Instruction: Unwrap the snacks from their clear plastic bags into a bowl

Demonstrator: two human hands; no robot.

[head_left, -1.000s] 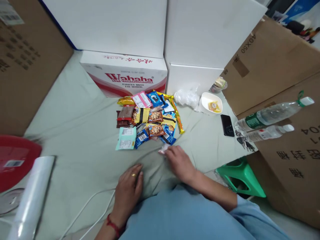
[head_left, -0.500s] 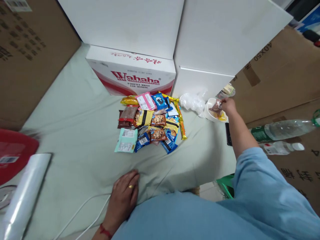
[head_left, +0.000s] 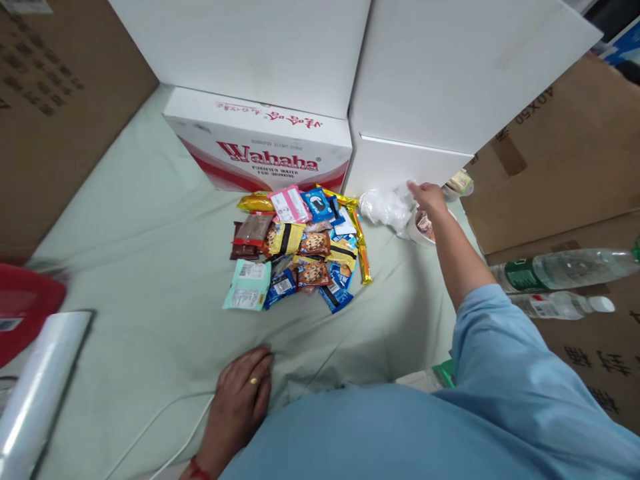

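My right hand (head_left: 429, 198) reaches over to the clear crumpled plastic bag (head_left: 384, 210), its fingertips pinched at the bag's upper right edge. Just below that hand stands a white bowl (head_left: 416, 235), partly hidden by my forearm, with a brown wrapped item (head_left: 425, 225) in it. My left hand (head_left: 245, 383) lies flat on the pale green sheet (head_left: 165, 300), holding nothing. Between the hands and the boxes lies a group of snack packets: a mint green packet (head_left: 247, 285), a pink one (head_left: 290, 204), cookie packets (head_left: 314, 272), blue packets (head_left: 336, 297) and long gold-wrapped sticks (head_left: 366, 260).
A Wahaha carton (head_left: 270, 150) and white panels (head_left: 410, 73) stand behind the packets. Cardboard boxes (head_left: 60, 133) flank both sides. At right lie two plastic bottles (head_left: 575, 267). A shiny plastic roll (head_left: 45, 387), a red object (head_left: 25, 310) and a white cable (head_left: 165, 403) are at left.
My right hand has moved left from the white bowl to the plastic bag, leaving the brown wrapped item in the bowl. The left hand stays on the sheet; the view has shifted slightly.
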